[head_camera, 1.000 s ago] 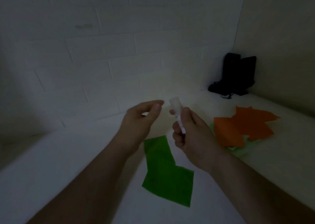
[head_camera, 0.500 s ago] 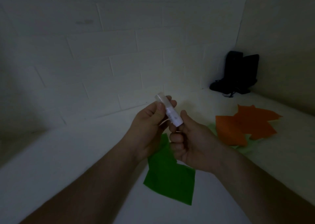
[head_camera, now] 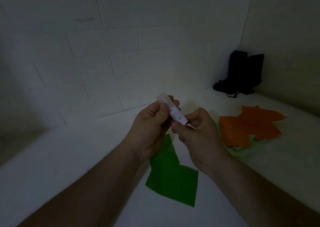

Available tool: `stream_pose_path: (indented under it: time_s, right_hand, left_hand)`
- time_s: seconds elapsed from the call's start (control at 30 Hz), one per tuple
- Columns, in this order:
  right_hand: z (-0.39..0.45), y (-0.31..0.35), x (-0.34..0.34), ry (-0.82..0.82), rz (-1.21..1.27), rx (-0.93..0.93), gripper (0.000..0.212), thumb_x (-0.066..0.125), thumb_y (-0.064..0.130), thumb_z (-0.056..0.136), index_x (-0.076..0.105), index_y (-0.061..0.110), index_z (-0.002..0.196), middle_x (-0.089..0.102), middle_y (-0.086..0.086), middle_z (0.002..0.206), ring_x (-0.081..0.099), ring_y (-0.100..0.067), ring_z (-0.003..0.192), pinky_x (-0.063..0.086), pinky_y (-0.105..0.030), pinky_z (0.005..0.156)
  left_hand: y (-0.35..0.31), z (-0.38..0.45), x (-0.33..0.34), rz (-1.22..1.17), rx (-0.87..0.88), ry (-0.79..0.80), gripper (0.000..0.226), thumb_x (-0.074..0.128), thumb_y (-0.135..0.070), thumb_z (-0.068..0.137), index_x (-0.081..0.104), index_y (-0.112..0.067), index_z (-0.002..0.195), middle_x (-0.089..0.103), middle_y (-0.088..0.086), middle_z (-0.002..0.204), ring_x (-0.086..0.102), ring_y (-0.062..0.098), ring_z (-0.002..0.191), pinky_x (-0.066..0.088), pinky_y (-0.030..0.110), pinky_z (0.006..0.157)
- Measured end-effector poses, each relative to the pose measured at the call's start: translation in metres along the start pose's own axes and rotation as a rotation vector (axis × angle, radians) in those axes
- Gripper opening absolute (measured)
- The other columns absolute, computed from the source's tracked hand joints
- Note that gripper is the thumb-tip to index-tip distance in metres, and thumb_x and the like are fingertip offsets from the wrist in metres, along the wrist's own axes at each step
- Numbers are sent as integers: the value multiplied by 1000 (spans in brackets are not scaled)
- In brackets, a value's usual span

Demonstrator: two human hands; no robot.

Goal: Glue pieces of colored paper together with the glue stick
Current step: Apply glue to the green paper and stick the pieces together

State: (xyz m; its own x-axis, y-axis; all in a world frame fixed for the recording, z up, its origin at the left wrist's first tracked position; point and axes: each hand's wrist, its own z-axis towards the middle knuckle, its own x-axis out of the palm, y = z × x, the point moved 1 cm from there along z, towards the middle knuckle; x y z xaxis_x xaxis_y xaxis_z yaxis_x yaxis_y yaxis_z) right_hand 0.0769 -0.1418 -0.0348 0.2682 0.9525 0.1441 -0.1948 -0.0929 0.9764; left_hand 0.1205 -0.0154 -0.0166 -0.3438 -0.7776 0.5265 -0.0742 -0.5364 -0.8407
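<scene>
Two white brick walls (head_camera: pixel 121 57) cornering a pale table (head_camera: pixel 52 166).

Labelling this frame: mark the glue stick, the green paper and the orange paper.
glue stick (head_camera: pixel 174 113): head view, on its printed white barrel between the two hands.
green paper (head_camera: pixel 173 178): head view, middle of the sheet lying below the hands.
orange paper (head_camera: pixel 249 126): head view, centre of the orange sheets at the right.

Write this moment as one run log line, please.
both hands grip glue stick | cap on | green paper flat on table
</scene>
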Motion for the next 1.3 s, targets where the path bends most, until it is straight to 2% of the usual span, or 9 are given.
stream_pose_path:
  time_s: [0.23, 0.37, 0.47, 0.6, 0.8, 0.9, 1.03, 1.13, 1.3]
  right_hand:
    - [2, -1, 0, 113, 238, 134, 21, 75, 10, 84, 60, 6, 98, 72, -15, 85, 63, -27, 82, 47, -36, 74]
    - [-3, 11, 2, 239, 425, 339, 34, 67, 37, 82, 65, 8, 101, 64, -11, 76, 61, -17, 61, 42, -22, 53]
    - [-5, 17, 1, 292, 427, 578, 70, 42, 72, 92, 77, 13, 79, 57, -7, 61, 51, -17, 49, 29, -25, 50]
    - [-6, 15, -3, 354, 331, 654, 60, 41, 68, 99, 63, 15, 82, 52, -4, 62, 41, -13, 46, 25, -21, 39]
    - [-6, 13, 1, 289, 387, 329, 31, 58, 36, 94, 60, 8, 108, 64, -5, 76, 61, -14, 61, 44, -23, 56]
    - [-6, 10, 2, 191, 239, 92, 12, 66, 10, 94, 55, 11, 92, 69, -6, 80, 69, -18, 71, 52, -28, 63]
    - [-6, 7, -1, -3, -142, -173, 29, 78, 3, 87, 53, 18, 85, 71, -1, 89, 71, -18, 81, 57, -29, 68]
    - [-6, 6, -3, -71, -350, -348, 35, 83, 11, 85, 52, 26, 83, 66, 13, 88, 64, -6, 82, 48, -15, 68]
    - [-7, 8, 2, 91, -102, -152, 7, 63, 17, 101, 56, 15, 103, 72, 0, 86, 68, -13, 77, 52, -23, 61]
  left_hand:
    - [-4, -3, 2, -2, -4, 9, 45, 58, -28, 85, 65, -13, 126, 75, 2, 121, 65, 18, 123, 51, 34, 106]
    - [-5, -4, 2, -46, -33, 22, 45, 56, -27, 87, 64, -11, 128, 74, 2, 119, 63, 20, 126, 45, 40, 113]
    - [-5, -4, 2, -48, -21, 20, 40, 56, -26, 86, 66, -13, 123, 76, 3, 116, 68, 15, 116, 48, 35, 109]
    - [-6, -4, 2, -5, 4, 37, 40, 57, -27, 85, 66, -13, 122, 76, 2, 113, 70, 13, 111, 52, 29, 104]
    - [-8, -4, 1, -1, 39, 46, 36, 56, -25, 86, 68, -13, 118, 76, 1, 110, 71, 14, 104, 57, 28, 96]
    - [-8, -3, 1, 3, 43, 47, 36, 56, -24, 87, 67, -13, 119, 77, 1, 108, 71, 14, 100, 57, 28, 96]
    - [-6, -4, 3, 13, 59, 65, 37, 59, -25, 85, 67, -11, 117, 76, 2, 107, 71, 15, 99, 56, 30, 99]
    - [-6, -4, 3, 13, 56, 61, 38, 60, -26, 84, 67, -11, 118, 76, 2, 111, 70, 14, 106, 52, 31, 105]
    - [-10, -4, 2, -24, 25, 67, 36, 57, -25, 87, 67, -13, 119, 75, 1, 114, 68, 15, 112, 51, 32, 106]
